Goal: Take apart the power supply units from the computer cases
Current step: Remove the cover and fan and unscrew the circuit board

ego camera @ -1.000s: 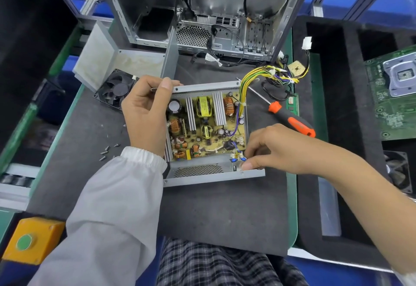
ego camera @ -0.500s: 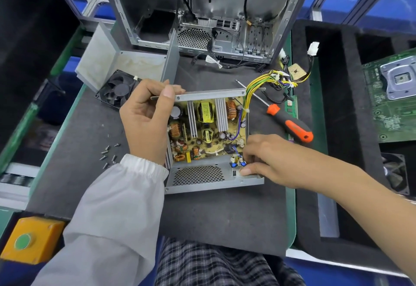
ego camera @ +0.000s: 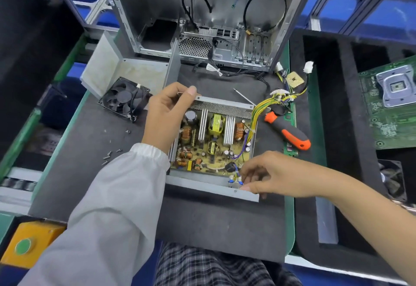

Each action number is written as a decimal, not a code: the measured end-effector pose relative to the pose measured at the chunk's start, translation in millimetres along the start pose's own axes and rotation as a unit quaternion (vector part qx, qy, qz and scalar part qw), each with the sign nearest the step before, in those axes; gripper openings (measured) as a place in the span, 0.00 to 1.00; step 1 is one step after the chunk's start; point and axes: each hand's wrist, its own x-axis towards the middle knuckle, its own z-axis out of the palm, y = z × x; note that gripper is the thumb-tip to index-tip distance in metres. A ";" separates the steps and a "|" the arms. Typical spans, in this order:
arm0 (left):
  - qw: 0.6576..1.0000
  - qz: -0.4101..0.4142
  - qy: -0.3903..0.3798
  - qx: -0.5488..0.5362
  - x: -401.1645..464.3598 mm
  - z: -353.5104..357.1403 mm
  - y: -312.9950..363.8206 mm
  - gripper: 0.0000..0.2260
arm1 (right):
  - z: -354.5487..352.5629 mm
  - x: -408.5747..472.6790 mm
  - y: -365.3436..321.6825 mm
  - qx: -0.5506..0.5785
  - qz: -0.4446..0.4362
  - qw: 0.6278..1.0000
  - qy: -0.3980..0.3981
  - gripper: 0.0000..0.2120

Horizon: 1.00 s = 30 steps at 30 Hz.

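On the worktop (ego camera: 94, 186), my left hand (ego camera: 167, 114) grips the power supply unit (ego camera: 213, 146) by its far rim. My right hand (ego camera: 267, 175) pinches the small blue wires (ego camera: 235, 179) at its near edge.

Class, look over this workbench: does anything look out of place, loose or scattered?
Yes. Small screws lie scattered on the mat left of the open power supply, uncollected. A memory stick lies partly under the screwdriver.

power supply unit (ego camera: 213, 144) | lid off, board exposed | flat on mat | before computer case (ego camera: 202, 15), upright, gutted
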 end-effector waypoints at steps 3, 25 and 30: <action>0.994 -0.015 -0.043 0.095 1.5 2.5 0.7 0.04 | 4.7 -0.1 3.3 -0.020 -0.009 1.000 0.001 0.04; 0.717 -0.078 -0.591 0.363 -8.4 32.1 21.4 0.10 | 6.3 1.2 1.2 0.009 -0.021 0.999 -0.047 0.09; 0.692 -0.105 -0.615 0.364 -9.3 33.2 19.5 0.10 | 4.4 3.4 1.5 -0.047 -0.037 0.997 -0.051 0.15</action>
